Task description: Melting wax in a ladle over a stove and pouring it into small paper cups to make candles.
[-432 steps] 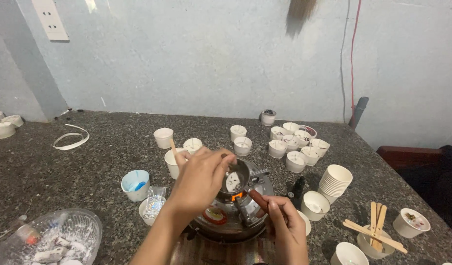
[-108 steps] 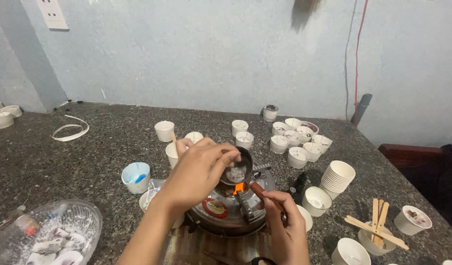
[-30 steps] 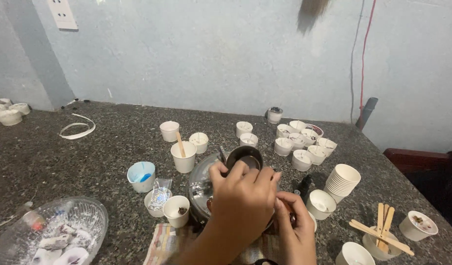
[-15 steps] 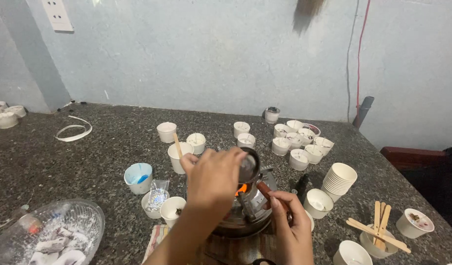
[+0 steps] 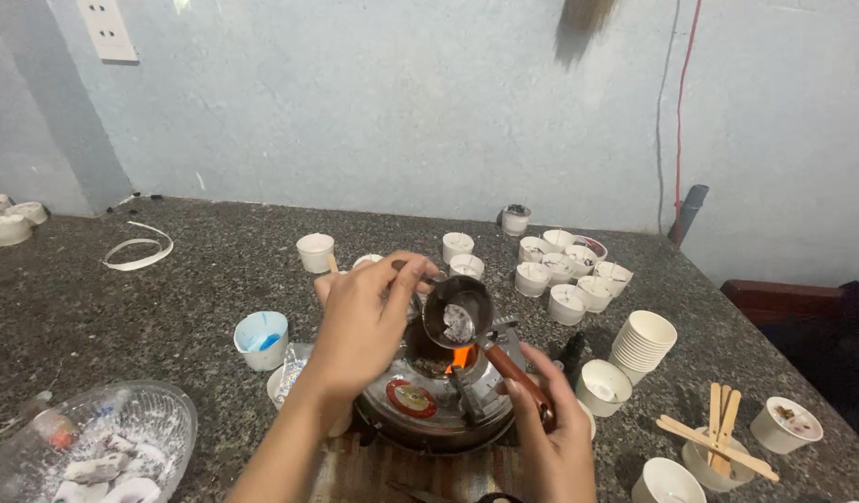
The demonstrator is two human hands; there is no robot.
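Right hand (image 5: 551,438) gripping small pot (image 5: 457,312), white lumps inside; flame beneath

Right hand (image 5: 552,438) grips the brown handle (image 5: 521,381) of a small metal pot (image 5: 456,311), held above the flame (image 5: 461,356) of a round gas stove (image 5: 429,396). Left hand (image 5: 362,317) is at the pot's left rim, pinching a thin utensil (image 5: 413,271) over it; whitish lump inside the pot. Stack of white paper cups (image 5: 640,340) just right of right hand, blue-stained cup (image 5: 260,337) left of left hand
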